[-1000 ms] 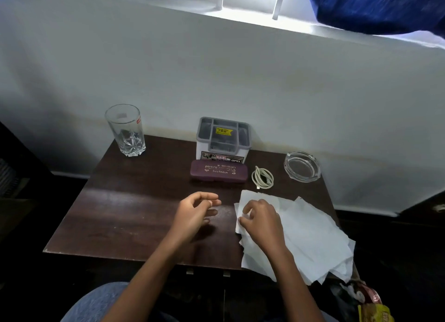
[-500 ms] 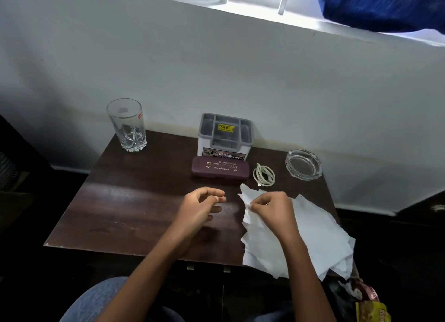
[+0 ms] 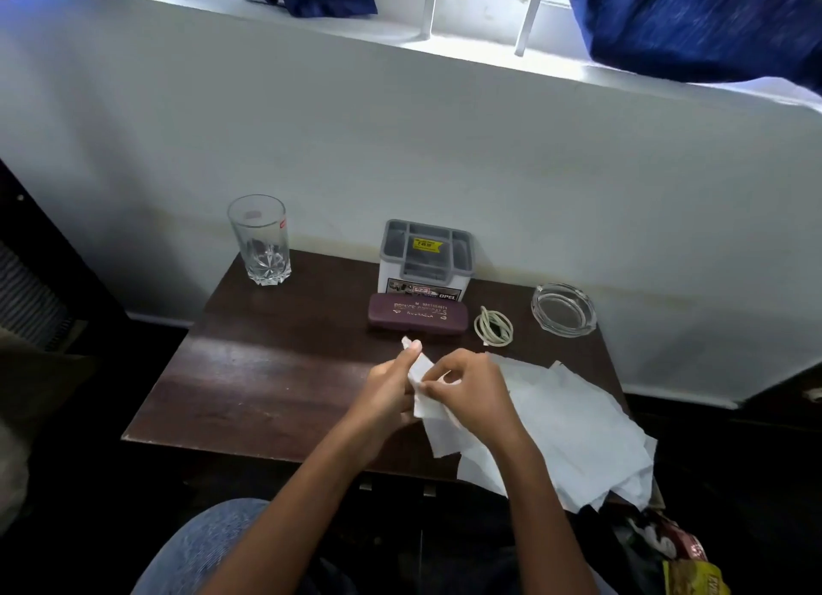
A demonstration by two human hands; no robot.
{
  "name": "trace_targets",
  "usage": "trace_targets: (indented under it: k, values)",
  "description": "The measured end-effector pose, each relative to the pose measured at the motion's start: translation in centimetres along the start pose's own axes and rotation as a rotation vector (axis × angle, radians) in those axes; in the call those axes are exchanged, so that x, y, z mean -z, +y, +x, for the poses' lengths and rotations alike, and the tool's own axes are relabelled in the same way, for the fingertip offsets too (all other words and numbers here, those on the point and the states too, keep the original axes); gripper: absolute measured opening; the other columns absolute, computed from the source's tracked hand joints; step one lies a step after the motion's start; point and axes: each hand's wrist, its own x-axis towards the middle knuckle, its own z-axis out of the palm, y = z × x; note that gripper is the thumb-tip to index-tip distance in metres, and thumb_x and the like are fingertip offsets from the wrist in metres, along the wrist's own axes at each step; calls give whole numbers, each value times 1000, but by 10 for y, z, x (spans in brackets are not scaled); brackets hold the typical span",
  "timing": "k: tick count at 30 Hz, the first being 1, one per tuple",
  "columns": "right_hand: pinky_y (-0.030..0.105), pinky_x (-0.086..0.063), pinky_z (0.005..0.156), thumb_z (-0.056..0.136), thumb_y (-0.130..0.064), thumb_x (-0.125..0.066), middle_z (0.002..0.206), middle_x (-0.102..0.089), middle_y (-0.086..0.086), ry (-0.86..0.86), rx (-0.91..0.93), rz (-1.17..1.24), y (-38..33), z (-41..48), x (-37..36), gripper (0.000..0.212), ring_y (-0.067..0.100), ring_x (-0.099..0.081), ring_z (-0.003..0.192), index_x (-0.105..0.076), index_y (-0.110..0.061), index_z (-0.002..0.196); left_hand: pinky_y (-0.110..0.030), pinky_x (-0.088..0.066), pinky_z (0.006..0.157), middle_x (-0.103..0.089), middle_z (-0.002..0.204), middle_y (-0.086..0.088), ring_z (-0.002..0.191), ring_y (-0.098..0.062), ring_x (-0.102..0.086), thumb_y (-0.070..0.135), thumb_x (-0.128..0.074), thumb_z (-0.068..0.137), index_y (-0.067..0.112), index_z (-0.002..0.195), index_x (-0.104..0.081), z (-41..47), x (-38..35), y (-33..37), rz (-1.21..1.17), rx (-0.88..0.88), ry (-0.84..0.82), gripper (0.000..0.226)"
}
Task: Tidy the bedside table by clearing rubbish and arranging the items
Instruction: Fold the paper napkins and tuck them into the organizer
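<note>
Here, your left hand (image 3: 384, 394) and right hand (image 3: 473, 392) met over the front middle of the tabletop (image 3: 267, 372). Both pinched one white paper sheet (image 3: 419, 369) raised between them, its corner sticking up past your left thumb. The sheet's lower end ran down to the loose pile of white sheets (image 3: 578, 430), which lay on the tabletop's right front corner and hung over its edge. Along the back stood a glass tumbler (image 3: 260, 243) at the left and a grey organiser box (image 3: 425, 256) in the middle. A maroon spectacle case (image 3: 418, 316) lay just in front of the box. A coiled cable (image 3: 493, 326) and a glass ashtray (image 3: 564, 309) sat to the right.
</note>
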Motion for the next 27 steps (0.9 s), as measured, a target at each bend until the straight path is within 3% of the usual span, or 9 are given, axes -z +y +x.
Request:
trace_targets:
  k: [2,4,6,11,16,18,21,25,27]
  values:
    - [24,-41,75,78,-17,-72,95,-62,-4,-42,18,-18,-1,0,-6,4,14,-53,98,-75,-15,81,-31,-52,70,-69,94,-24,75,-22,-65,30,-50,94,1,100,-65,-1,7,-1,51,-30,42,33]
    - [21,-42,74,79,-15,-71,92,-62,-5,-48,28,51,-3,1,-5,5,13,-55,93,-75,-15,81,-22,-50,55,-71,87,-17,64,-15,-66,20,-53,93,0,103,-65,-1,13,-2,95,-80,110,25]
    - [21,-46,71,80,-10,-67,84,-66,-3,40,0,172,-3,4,-1,9,12,-59,83,-73,-16,76,-21,-50,51,-71,82,-9,63,-14,-67,13,-55,92,2,103,-65,-1,18,-3,86,-102,150,18]
    - [42,-54,70,82,-2,-53,76,-64,1,275,-214,347,9,12,1,19,22,-58,67,-66,-16,83,-28,-52,66,-71,96,-7,81,-19,-66,10,-56,90,8,108,-63,2,23,-1,141,-141,171,19]
    - [28,-51,74,90,-11,-54,94,-60,-3,140,-271,459,13,15,4,23,11,-58,86,-60,-16,111,-22,-50,70,-68,91,6,85,-13,-64,17,-55,93,22,94,-63,2,26,1,356,-297,108,10]
    - [31,-55,70,86,-6,-59,89,-65,2,167,-235,459,14,16,5,15,17,-63,83,-65,-11,98,-17,-46,66,-68,85,8,81,-9,-62,24,-56,92,23,89,-66,5,29,-1,503,-383,133,11]
    - [48,-57,74,79,2,-62,76,-68,8,236,-203,398,16,18,7,14,30,-67,78,-68,-10,75,-19,-47,72,-69,95,7,87,-5,-61,29,-57,92,18,98,-71,8,33,-6,624,-466,178,19]
    - [42,-55,77,81,2,-61,73,-66,4,250,-161,392,14,16,8,17,23,-64,78,-66,-12,72,-34,-44,98,-59,124,7,118,-11,-50,32,-55,92,17,116,-67,13,34,-7,711,-547,185,31]
    - [46,-56,76,83,-1,-61,74,-65,3,247,-131,408,12,16,8,16,26,-65,79,-66,-13,74,-37,-38,104,-56,128,10,124,-11,-42,33,-53,92,18,119,-65,12,31,-5,745,-576,194,33]
